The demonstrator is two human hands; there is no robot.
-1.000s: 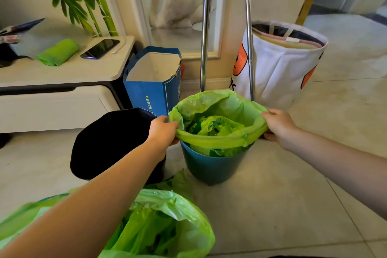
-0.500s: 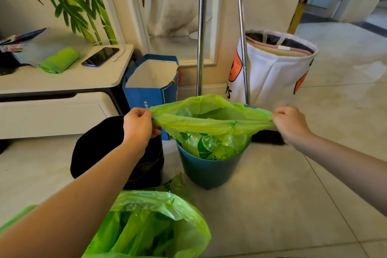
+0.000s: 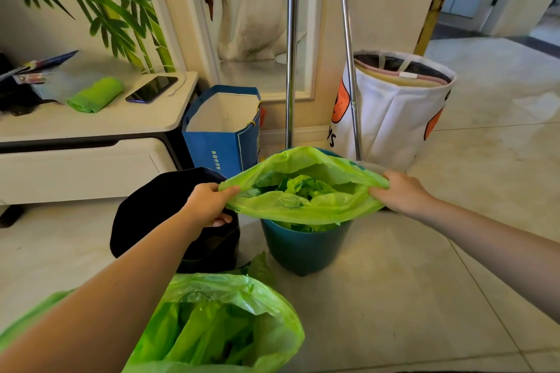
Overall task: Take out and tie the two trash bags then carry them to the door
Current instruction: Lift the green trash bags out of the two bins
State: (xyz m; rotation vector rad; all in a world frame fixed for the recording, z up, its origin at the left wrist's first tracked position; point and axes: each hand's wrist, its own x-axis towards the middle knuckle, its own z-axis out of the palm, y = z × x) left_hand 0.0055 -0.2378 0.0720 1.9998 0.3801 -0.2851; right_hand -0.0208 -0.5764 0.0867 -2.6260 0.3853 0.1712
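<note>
A green trash bag (image 3: 306,209) is held by its rim above the teal bin (image 3: 303,248), its lower part not yet lifted clear. The left hand (image 3: 209,206) is closed on the left side of the rim and the right hand (image 3: 403,194) on the right side; the mouth is thereby stretched wide, presumably so that the bag can be drawn upward without spilling. A second green bag (image 3: 224,324), open and untied, is seen on the floor nearest the camera, beside a black bin (image 3: 157,209).
</note>
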